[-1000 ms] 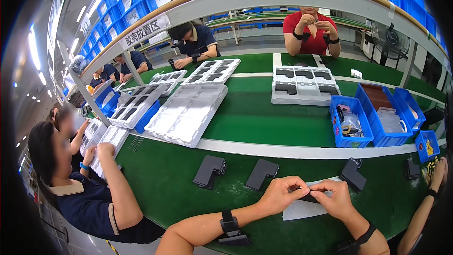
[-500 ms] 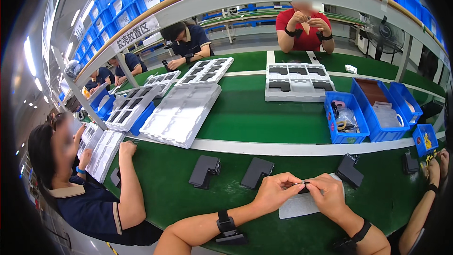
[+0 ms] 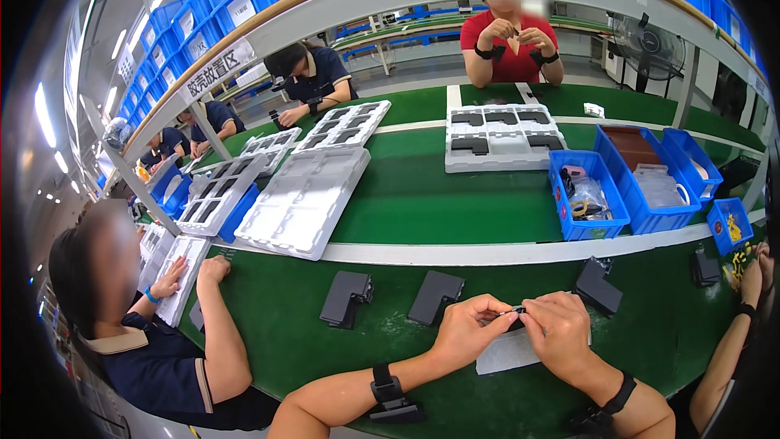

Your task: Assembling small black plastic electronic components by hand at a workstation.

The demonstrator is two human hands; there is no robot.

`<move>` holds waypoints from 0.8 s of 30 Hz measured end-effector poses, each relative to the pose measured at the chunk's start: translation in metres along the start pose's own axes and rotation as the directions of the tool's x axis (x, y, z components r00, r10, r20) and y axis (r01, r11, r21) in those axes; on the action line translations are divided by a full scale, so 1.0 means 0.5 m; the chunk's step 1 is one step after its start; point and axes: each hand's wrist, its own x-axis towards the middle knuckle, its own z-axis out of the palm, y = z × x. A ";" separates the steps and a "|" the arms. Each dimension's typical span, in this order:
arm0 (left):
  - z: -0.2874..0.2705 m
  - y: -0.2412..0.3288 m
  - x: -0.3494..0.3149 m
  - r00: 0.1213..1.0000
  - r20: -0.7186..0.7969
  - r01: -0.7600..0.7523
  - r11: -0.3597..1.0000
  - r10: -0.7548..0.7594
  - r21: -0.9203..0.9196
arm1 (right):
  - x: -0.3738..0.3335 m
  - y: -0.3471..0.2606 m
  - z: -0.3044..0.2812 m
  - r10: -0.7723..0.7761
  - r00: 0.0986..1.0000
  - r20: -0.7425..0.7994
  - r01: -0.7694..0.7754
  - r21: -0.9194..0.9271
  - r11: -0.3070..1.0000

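Note:
My left hand (image 3: 471, 332) and my right hand (image 3: 562, 332) meet over the near side of the green table, both closed with fingertips pinched. Between them is a small dark piece (image 3: 518, 310); its kind is too small to make out. Under the hands lies a white sheet (image 3: 505, 356), partly covered by them. Behind the left hand rests an L-shaped black block (image 3: 435, 296), with a similar black block (image 3: 344, 298) farther left. Just beyond the right hand sits another black block (image 3: 599, 286).
White moulded trays (image 3: 305, 202) stand along the left, and a tray of black blocks (image 3: 502, 146) at the far middle. Blue bins (image 3: 591, 223) line the right. Co-workers sit left (image 3: 154, 358), across and right. An overhead rail (image 3: 325, 12) crosses above.
The view has shifted slightly. My fingers still pinch the small dark piece, and my right-hand fingers are more curled over it. The left co-worker's hand has come down onto a white tray.

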 end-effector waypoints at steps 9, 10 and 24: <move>-0.002 0.003 0.000 1.000 -0.014 -0.024 0.999 0.025 0.040 | -0.012 0.009 0.018 0.049 0.998 0.043 -0.053 0.114 0.992; -0.002 0.003 0.000 1.000 -0.010 -0.024 0.999 0.024 0.037 | -0.013 0.009 0.019 0.050 0.998 0.050 -0.056 0.136 0.989; -0.006 -0.001 0.010 1.000 -0.006 -0.001 1.000 0.001 -0.005 | -0.003 0.015 0.009 0.101 0.983 0.154 -0.140 0.266 0.954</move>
